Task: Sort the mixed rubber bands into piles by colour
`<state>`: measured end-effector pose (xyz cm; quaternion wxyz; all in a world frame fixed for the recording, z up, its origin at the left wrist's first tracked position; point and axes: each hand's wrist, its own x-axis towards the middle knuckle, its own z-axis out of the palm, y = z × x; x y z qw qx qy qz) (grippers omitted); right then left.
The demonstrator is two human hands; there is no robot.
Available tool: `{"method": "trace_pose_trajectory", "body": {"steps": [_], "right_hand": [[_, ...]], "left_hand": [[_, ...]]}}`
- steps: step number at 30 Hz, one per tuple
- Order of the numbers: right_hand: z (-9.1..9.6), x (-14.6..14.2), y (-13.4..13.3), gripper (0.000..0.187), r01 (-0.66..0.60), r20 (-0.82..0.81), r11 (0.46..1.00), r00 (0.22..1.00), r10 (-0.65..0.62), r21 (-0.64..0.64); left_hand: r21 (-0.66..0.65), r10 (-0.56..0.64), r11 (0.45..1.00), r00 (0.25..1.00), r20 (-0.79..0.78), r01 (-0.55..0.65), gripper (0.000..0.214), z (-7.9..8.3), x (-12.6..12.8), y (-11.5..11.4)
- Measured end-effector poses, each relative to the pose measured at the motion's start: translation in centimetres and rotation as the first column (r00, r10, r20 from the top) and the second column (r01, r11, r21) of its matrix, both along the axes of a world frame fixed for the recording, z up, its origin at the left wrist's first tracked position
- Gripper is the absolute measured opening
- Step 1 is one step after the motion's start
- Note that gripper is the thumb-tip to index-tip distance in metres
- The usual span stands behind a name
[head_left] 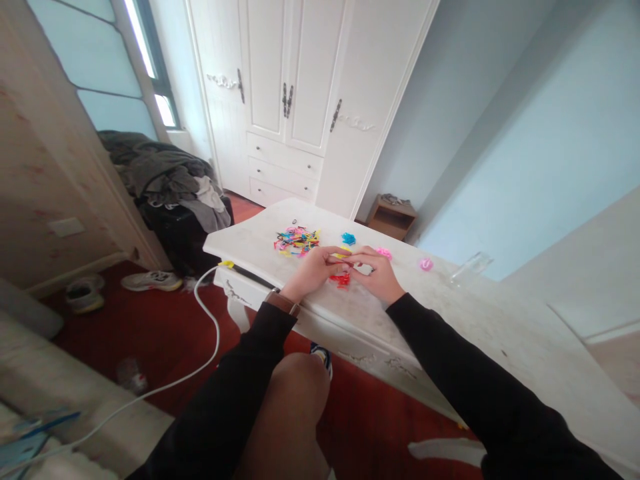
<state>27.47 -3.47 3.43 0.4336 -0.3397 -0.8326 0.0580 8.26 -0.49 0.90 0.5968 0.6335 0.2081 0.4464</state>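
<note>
My left hand (316, 270) and my right hand (374, 272) meet above the white table, thumbs and fingertips pinched together. What they hold is too small and too covered by the fingers to make out. Just below the fingertips lies a small heap of red pieces (341, 281). Yellow pieces (343, 253) show behind the fingers, partly hidden. A blue heap (349, 238) sits farther back, and a pink heap (384, 253) lies beyond my right hand. To the left of my hands spreads a mixed pile of small coloured pieces (296, 241).
On the table (430, 313), a pink round item (425, 265) and a clear glass (470, 269) stand to the right. A white cable (216, 320) runs from the table's left edge. Behind are a wardrobe (295, 60) and a dark clothes heap (165, 173); shoes (151, 281) lie on the floor.
</note>
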Motion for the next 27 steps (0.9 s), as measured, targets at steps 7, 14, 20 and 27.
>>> {"method": "trace_pose_trajectory", "body": {"steps": [7,14,20,27], "right_hand": [[-0.03,0.51,0.08,0.011,-0.004,-0.007,1.000,1.000,0.004,-0.005],[0.27,-0.04,-0.31,0.018,0.125,-0.069,0.992,0.990,-0.126,-0.027],[0.14,0.08,-0.16,0.018,0.150,-0.101,0.987,0.983,-0.155,-0.057],[-0.02,0.02,-0.10,0.017,0.155,-0.117,0.984,0.979,-0.164,-0.087]], "left_hand": [[0.013,-0.024,1.000,1.000,-0.011,0.024,0.049,-0.01,-0.08,0.05],[-0.020,0.047,0.999,0.998,0.038,-0.046,0.046,0.14,-0.19,-0.24],[0.018,0.134,0.991,0.991,0.022,-0.134,0.036,0.12,-0.11,-0.21],[-0.016,0.117,0.993,0.992,0.041,-0.117,0.033,0.06,-0.05,-0.17]]}}
